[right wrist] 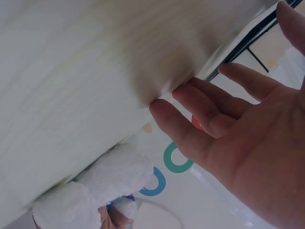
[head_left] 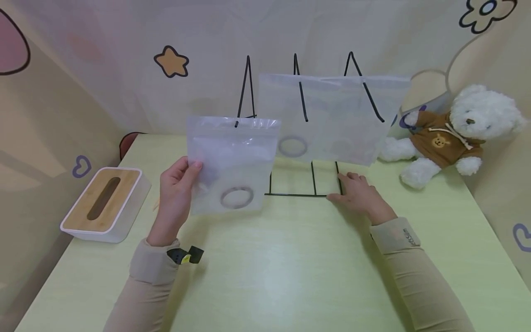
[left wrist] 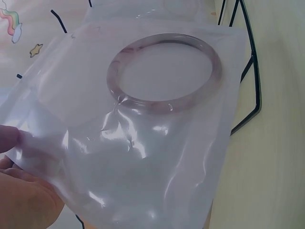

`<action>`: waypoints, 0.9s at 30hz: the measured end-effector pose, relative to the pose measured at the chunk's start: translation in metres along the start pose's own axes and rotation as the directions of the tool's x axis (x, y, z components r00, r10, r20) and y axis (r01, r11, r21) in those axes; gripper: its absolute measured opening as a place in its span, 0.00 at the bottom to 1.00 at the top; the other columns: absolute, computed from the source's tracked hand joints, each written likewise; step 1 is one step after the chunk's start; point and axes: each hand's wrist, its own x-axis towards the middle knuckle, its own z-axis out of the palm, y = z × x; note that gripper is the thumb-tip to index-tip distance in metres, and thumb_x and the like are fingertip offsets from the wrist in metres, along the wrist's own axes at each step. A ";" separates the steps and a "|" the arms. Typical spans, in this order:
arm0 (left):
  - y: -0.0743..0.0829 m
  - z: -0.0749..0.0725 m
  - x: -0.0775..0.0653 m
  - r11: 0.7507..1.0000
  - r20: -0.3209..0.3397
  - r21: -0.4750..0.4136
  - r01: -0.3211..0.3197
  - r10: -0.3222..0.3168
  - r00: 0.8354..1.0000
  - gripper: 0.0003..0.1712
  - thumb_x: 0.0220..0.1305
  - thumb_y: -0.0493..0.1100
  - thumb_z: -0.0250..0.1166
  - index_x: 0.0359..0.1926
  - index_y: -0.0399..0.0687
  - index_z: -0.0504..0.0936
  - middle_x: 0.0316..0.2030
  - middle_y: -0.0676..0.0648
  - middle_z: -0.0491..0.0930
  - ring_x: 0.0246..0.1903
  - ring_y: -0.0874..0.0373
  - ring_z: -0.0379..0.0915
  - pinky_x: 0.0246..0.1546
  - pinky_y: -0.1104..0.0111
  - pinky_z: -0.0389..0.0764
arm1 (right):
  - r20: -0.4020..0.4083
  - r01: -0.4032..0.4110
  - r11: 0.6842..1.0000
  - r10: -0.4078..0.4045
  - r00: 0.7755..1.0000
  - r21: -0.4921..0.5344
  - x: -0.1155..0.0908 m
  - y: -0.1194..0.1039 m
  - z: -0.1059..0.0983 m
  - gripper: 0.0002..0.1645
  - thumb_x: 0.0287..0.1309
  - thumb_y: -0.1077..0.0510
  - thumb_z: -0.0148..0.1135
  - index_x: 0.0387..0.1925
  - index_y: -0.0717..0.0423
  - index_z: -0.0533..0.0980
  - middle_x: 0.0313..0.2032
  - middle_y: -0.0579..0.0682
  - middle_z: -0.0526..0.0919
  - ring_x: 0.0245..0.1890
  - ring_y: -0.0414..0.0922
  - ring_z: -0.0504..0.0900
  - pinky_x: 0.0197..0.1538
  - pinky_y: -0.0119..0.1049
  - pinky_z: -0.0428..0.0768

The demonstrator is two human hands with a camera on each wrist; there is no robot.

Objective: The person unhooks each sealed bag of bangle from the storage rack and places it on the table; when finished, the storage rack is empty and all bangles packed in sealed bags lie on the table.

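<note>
A translucent zip bag hangs from the left hook of a black wire rack, its top edge pierced by the hook's tip. Inside it lies a pale purplish bangle. My left hand pinches the bag's left edge between thumb and fingers. Farther back, more translucent bags hang from the middle and right hooks, with another bangle showing through. My right hand is at the front right corner of the rack's base. Its extended fingertips touch the tabletop; the thumb is near the base rod.
A white tissue box with a wooden lid stands on the left of the pale table. At the back right sits a white teddy bear in a brown hoodie. A decorated curtain hangs behind the rack.
</note>
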 end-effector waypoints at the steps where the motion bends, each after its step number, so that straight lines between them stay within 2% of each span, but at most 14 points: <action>1: 0.000 0.000 0.000 1.000 0.001 0.001 -0.003 0.003 1.000 0.17 0.70 0.42 0.59 0.49 0.30 0.79 0.39 0.51 0.82 0.40 0.56 0.73 0.42 0.70 0.77 | 0.000 -0.002 1.000 0.002 1.000 0.000 0.000 0.000 0.000 0.49 0.65 0.39 0.56 0.72 0.68 0.52 0.68 0.73 0.54 0.66 0.72 0.51 0.57 0.75 0.56; 9: 0.003 -0.004 -0.004 1.000 0.011 0.028 -0.008 0.008 1.000 0.19 0.71 0.42 0.58 0.50 0.28 0.78 0.40 0.52 0.82 0.40 0.55 0.73 0.42 0.71 0.77 | 0.003 -0.002 1.000 0.002 1.000 0.003 -0.001 -0.001 0.000 0.49 0.65 0.39 0.56 0.72 0.68 0.52 0.68 0.73 0.54 0.66 0.72 0.51 0.57 0.75 0.56; 17: 0.004 -0.007 -0.006 1.000 0.029 0.003 -0.020 0.020 0.999 0.18 0.70 0.41 0.59 0.51 0.28 0.77 0.40 0.52 0.83 0.39 0.56 0.77 0.40 0.69 0.80 | 0.008 -0.009 1.000 0.009 1.000 0.009 -0.002 -0.003 0.000 0.48 0.66 0.41 0.55 0.72 0.67 0.52 0.69 0.73 0.53 0.67 0.72 0.50 0.57 0.75 0.55; 22: 0.006 -0.009 -0.009 1.000 0.031 0.008 -0.016 0.016 0.999 0.17 0.70 0.42 0.59 0.50 0.31 0.79 0.41 0.51 0.83 0.39 0.56 0.77 0.39 0.69 0.81 | 0.008 -0.010 1.000 0.010 1.000 0.006 -0.002 -0.003 0.000 0.48 0.66 0.40 0.55 0.72 0.68 0.52 0.69 0.73 0.53 0.67 0.71 0.51 0.57 0.75 0.56; 27: 0.010 -0.016 -0.013 1.000 0.022 0.018 -0.008 0.007 1.000 0.16 0.70 0.43 0.59 0.50 0.35 0.80 0.42 0.51 0.83 0.40 0.55 0.77 0.41 0.69 0.80 | 0.008 -0.014 1.000 0.014 1.000 0.012 -0.003 -0.003 -0.001 0.48 0.67 0.40 0.55 0.73 0.68 0.51 0.69 0.73 0.52 0.67 0.71 0.50 0.58 0.74 0.55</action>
